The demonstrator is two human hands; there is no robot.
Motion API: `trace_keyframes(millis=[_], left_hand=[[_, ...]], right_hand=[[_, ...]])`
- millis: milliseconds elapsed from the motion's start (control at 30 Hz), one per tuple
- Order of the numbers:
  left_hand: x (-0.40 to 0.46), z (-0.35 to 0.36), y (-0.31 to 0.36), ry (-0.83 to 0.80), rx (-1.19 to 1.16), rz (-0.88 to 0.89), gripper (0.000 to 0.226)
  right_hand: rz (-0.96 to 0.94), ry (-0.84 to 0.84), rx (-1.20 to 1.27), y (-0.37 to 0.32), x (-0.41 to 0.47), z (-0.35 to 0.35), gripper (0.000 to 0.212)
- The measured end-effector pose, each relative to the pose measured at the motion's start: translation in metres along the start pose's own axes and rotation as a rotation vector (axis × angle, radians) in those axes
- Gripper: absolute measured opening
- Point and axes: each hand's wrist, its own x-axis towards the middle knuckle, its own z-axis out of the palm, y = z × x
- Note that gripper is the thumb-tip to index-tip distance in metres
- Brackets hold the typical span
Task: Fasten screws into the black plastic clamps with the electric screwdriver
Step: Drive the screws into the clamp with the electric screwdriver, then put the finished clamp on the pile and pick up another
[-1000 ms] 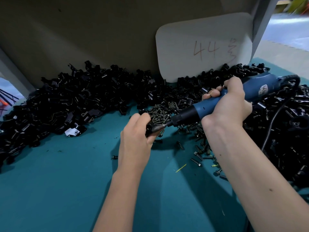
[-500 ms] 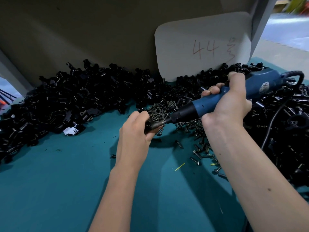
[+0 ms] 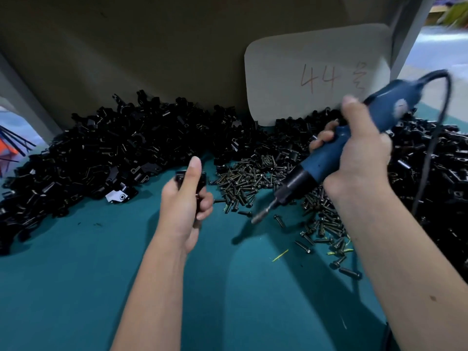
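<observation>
Clamp (image 3: 191,182) in left hand (image 3: 182,206), screwdriver (image 3: 336,158) gripped in right hand (image 3: 359,153) — apart; screw pile (image 3: 255,178) btwn, clamp heap (image 3: 106,158) behind.

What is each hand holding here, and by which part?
Left hand pinches a black clamp, thumb across its front. Right hand grips the screwdriver around the middle of its blue body.

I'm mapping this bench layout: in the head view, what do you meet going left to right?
Heap of black clamps → left hand gripping one clamp → loose screws → electric screwdriver in the right hand → its cord.
</observation>
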Motion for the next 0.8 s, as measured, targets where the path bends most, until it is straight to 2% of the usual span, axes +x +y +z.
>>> trace_keyframes(millis=[67, 133, 233, 333, 467, 567, 633, 733, 800], left_hand=[[-0.001, 0.006, 0.001, -0.072, -0.23, -0.164, 0.048], [-0.001, 0.01, 0.002, -0.121, -0.338, -0.259, 0.047], [-0.001, 0.011, 0.004, -0.141, -0.411, -0.305, 0.047], [-0.003, 0.014, 0.004, -0.152, -0.434, -0.324, 0.047], [-0.005, 0.019, 0.003, -0.167, -0.425, -0.354, 0.047], [-0.007, 0.024, 0.001, -0.171, -0.335, -0.342, 0.041], [-0.009, 0.027, 0.0, -0.164, -0.26, -0.307, 0.037], [-0.009, 0.031, -0.001, -0.172, -0.213, -0.202, 0.035], [-0.01, 0.036, -0.001, -0.172, -0.2, -0.112, 0.036]], right_hand=[[0.116, -0.062, -0.163, 0.012, -0.003, -0.003, 0.032], [0.161, -0.108, -0.301, 0.026, -0.006, -0.007, 0.028], [0.023, -0.146, -0.456, 0.039, -0.009, -0.006, 0.03], [-0.138, -0.211, -0.737, 0.043, -0.007, -0.006, 0.042], [-0.118, -0.262, -1.02, 0.048, 0.0, -0.014, 0.05], [-0.111, -0.271, -1.173, 0.059, -0.003, -0.017, 0.06], [-0.201, -0.278, -1.32, 0.065, -0.007, -0.019, 0.064], [-0.406, -0.273, -1.541, 0.071, -0.008, -0.022, 0.06], [-0.467, -0.235, -1.58, 0.072, -0.006, -0.023, 0.051]])
